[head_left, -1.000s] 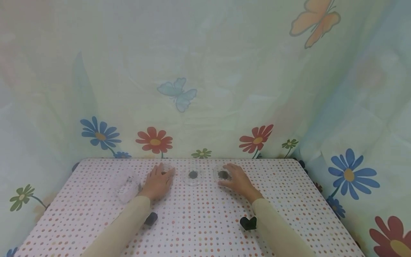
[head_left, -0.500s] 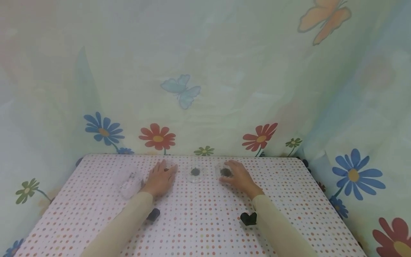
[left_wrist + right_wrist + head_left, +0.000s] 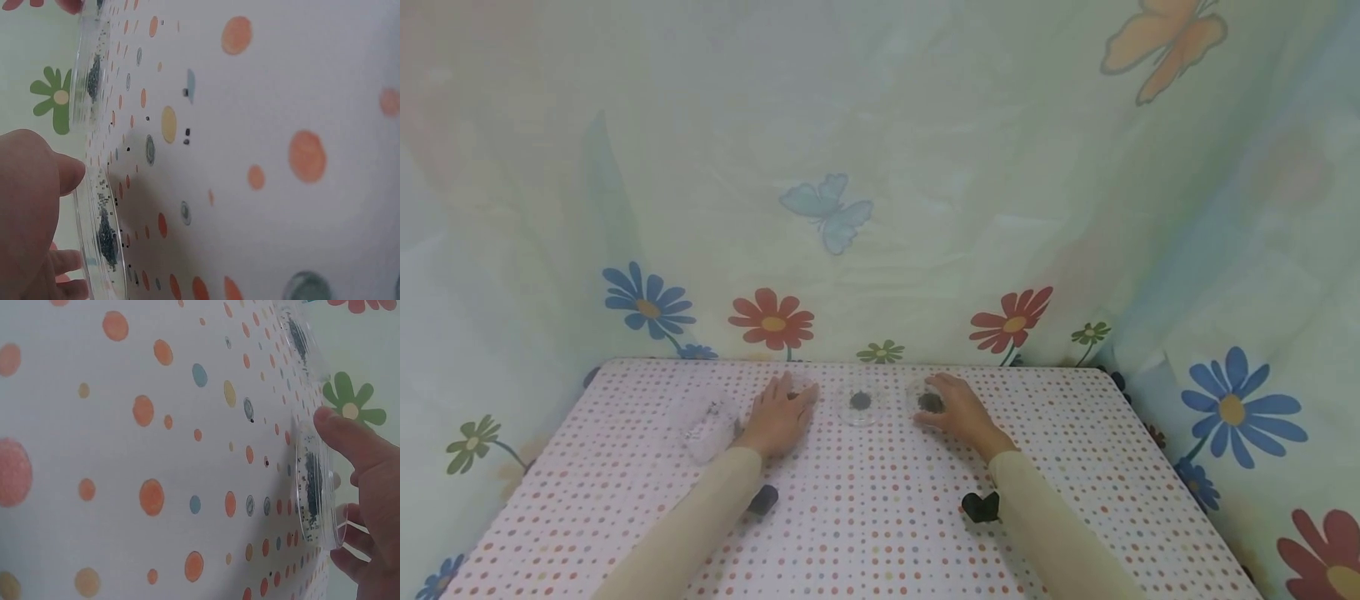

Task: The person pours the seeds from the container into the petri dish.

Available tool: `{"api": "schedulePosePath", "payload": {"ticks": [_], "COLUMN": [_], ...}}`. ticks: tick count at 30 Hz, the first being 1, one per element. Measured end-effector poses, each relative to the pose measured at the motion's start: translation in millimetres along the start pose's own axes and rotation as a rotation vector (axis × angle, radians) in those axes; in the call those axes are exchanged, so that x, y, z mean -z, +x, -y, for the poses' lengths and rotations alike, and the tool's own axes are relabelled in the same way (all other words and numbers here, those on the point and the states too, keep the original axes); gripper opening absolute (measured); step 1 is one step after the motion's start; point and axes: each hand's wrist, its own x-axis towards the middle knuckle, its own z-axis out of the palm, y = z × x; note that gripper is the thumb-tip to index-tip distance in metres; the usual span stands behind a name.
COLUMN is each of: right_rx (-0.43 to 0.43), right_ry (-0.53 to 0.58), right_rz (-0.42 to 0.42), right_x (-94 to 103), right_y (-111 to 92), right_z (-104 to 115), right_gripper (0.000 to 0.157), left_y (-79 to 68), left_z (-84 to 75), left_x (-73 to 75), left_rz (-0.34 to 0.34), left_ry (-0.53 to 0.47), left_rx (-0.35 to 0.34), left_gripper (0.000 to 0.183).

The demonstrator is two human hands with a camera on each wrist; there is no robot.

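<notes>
Three round clear petri dishes, each with a dark patch of small granules, stand in a row near the table's back edge. My left hand (image 3: 775, 421) spans the left petri dish (image 3: 106, 240), thumb at one side of its rim and fingers at the other, hiding much of it in the head view. The right petri dish (image 3: 312, 487) is gripped by my right hand (image 3: 962, 414) between thumb and fingers, its granules spread across the bottom. Between the hands, the middle petri dish (image 3: 861, 403) stands untouched.
A clear plastic container (image 3: 707, 429) with small contents lies left of the left forearm. Several stray dark grains (image 3: 187, 136) dot the spotted tabletop (image 3: 880, 517). Behind the table hangs a flowered curtain (image 3: 880, 275). Black pieces (image 3: 981, 507) sit by the sleeves.
The head view has shifted slightly, so the scene sits a little further right. Both hands stay at their dishes, with hardly any movement.
</notes>
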Motion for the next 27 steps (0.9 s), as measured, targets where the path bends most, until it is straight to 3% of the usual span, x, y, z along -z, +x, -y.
{"api": "schedulePosePath", "payload": {"ticks": [14, 21, 27], "right_rx": [-0.003, 0.019, 0.105], "right_ry": [0.004, -0.035, -0.069], "right_rz": [0.014, -0.047, -0.118], "right_x": [-0.4, 10.4, 14.3], "right_y": [-1, -5, -9], "right_z": [-6, -5, 0], "right_gripper": [0.077, 0.076, 0.067], "left_y": [4.1, 8.2, 10.0], "left_z": [-3.2, -7.5, -7.0], "left_x": [-2.8, 1.8, 3.7], "left_rz": [0.000, 0.018, 0.007], "left_ry": [0.021, 0.017, 0.015], "left_rx": [0.000, 0.003, -0.007], "left_gripper": [0.050, 0.051, 0.051]}}
